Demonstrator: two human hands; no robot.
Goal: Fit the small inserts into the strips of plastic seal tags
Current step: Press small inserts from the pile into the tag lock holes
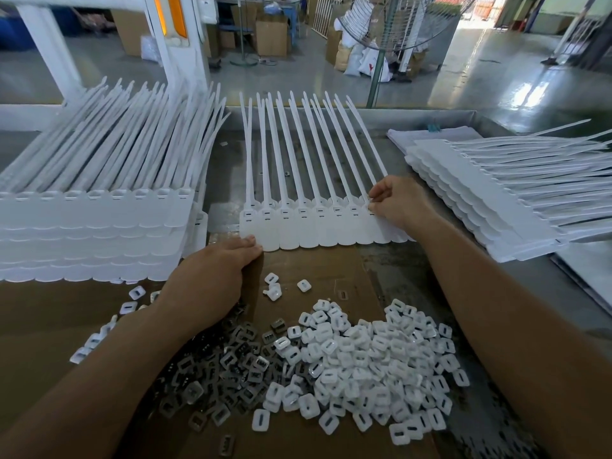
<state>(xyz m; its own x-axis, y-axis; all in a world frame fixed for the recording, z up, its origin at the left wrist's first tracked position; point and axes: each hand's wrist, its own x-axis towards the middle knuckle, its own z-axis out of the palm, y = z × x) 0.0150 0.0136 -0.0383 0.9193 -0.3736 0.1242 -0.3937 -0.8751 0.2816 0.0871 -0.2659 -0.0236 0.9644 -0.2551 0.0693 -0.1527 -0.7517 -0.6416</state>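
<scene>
Head view looks down on a grey tabletop [225,167] with a strip of seal tags [318,226] lying flat at its centre, flat heads toward the person and long thin tails fanning away. Most of the heads show a small slotted pocket near the base of the tail.

The left hand [212,279] lies palm down, its fingers [251,245] straight and close together, tips touching the strip's near left corner. The right hand [400,203] is at the strip's far right end, its fingers curled and drawn together on the last tag's pocket. It seems to pinch the strip there, though whether an insert sits between the fingertips is too small to tell.

Near the person a sheet of brown cardboard [318,270] carries two heaps that touch each other: white inserts [364,359] on the right and dark grey inserts [218,369] on the left, partly under the left forearm. A few white pieces lie loose just beside the left hand.

A tall left stack of tag strips [92,233] stands left of the centre strip. A right stack of tag strips [480,200] lies slanted on the other side, tails pointing right. Beyond the tabletop stand a pedestal fan [397,24] and cardboard boxes [270,36] on the workshop floor.
</scene>
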